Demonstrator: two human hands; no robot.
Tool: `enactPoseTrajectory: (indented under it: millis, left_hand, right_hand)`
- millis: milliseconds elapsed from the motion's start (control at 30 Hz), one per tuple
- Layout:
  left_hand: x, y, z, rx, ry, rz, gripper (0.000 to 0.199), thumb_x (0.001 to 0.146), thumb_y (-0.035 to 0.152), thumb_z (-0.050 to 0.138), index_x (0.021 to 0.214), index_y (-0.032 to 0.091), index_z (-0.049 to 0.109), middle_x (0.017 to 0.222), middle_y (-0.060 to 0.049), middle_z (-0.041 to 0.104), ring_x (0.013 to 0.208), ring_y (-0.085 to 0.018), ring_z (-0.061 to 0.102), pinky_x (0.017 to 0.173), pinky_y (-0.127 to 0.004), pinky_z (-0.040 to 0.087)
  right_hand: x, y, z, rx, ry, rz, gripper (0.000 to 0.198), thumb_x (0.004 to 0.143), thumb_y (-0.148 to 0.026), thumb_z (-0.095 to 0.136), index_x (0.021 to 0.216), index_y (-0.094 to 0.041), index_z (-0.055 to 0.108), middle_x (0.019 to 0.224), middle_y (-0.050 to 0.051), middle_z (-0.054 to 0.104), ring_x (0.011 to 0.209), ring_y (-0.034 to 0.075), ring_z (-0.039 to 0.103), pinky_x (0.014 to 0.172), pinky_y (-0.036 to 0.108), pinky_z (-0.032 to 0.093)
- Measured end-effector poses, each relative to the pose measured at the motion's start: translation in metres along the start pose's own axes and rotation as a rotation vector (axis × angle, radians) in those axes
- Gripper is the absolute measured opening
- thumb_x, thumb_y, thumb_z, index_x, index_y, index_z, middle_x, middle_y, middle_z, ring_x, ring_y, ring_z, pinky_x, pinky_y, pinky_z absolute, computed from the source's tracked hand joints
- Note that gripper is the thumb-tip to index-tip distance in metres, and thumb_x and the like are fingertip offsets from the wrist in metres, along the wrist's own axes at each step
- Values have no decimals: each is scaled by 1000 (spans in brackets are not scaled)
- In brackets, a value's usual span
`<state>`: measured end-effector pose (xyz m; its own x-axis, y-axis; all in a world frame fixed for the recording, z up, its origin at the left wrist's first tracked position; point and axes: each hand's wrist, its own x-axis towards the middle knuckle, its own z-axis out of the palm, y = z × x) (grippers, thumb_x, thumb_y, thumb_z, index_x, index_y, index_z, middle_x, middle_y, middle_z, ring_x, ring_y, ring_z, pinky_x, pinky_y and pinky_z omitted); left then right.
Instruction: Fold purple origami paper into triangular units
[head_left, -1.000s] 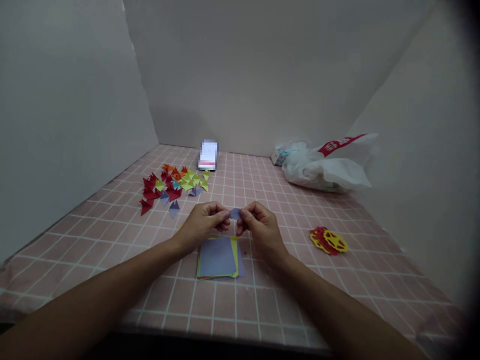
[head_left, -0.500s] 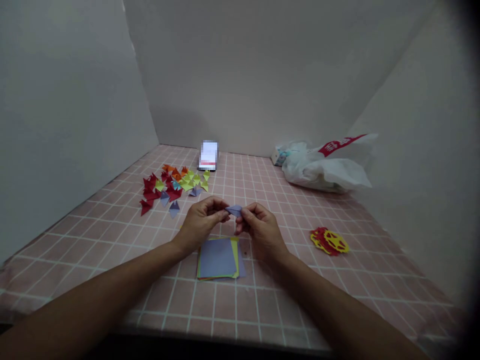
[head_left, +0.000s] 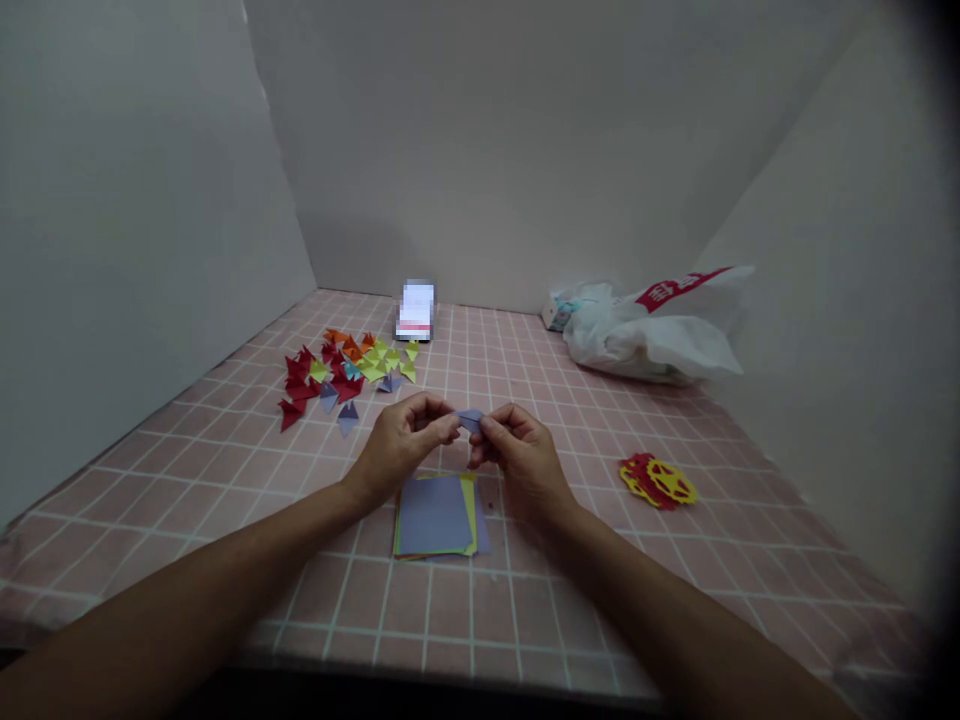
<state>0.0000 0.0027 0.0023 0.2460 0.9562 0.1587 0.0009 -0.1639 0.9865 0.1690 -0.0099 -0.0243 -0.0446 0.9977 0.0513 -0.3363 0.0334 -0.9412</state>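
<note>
Lilac paper [head_left: 470, 420], folded small, is pinched between the fingertips of the left hand [head_left: 409, 437] and the right hand [head_left: 526, 455], just beyond the stack of sheets [head_left: 433, 515]. A second ago it showed a plain, darker face; now I see a lighter one with a crease, so shaping seems under way. Fingers cover both ends, and the phone [head_left: 416, 310] has a blurred screen.

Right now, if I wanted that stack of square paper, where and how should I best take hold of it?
Probably pinch the paper stack by its near edge, thumb on top, coming from the near side. It lies flat with that edge uncovered, while the left hand and right hand hold a folded purple paper beyond its far edge.
</note>
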Motion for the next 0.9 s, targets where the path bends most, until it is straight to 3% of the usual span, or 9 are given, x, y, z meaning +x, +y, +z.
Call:
enactPoseTrajectory:
  millis: [133, 500, 767, 900]
  left_hand:
    - [0, -2, 0, 78, 58, 42, 20, 82, 32, 67, 72, 16, 65, 70, -2, 67, 70, -15, 62, 68, -27, 50]
    - [2, -8, 2, 14, 116, 176, 18, 79, 24, 68, 66, 17, 58, 71, 0, 62, 69, -14, 58, 65, -27, 45]
    - [2, -8, 0, 91, 83, 221, 18, 81, 21, 67, 66, 17, 57, 75, -1, 64, 70, -13, 59, 66, -26, 46]
    - [0, -6, 1, 121, 63, 239, 19, 80, 20, 67, 65, 17, 58, 74, -2, 65, 70, -14, 60, 66, -26, 46]
  right_hand:
    - [-1, 0, 0, -43, -36, -28, 21, 81, -31, 74, 76, -20, 58, 71, -1, 70, 52, 11, 63, 55, 25, 51]
    - [-2, 1, 1, -52, -69, -33, 20, 81, -29, 75, 74, -19, 59, 73, 0, 72, 55, 12, 65, 58, 26, 51]
    - [0, 1, 0, -87, -111, -43, 18, 83, -35, 74, 86, -20, 63, 75, 0, 71, 56, 12, 65, 58, 26, 50]
    - [0, 2, 0, -113, -92, -67, 16, 83, -31, 73, 79, -19, 63, 70, -1, 69, 55, 12, 64, 57, 26, 49]
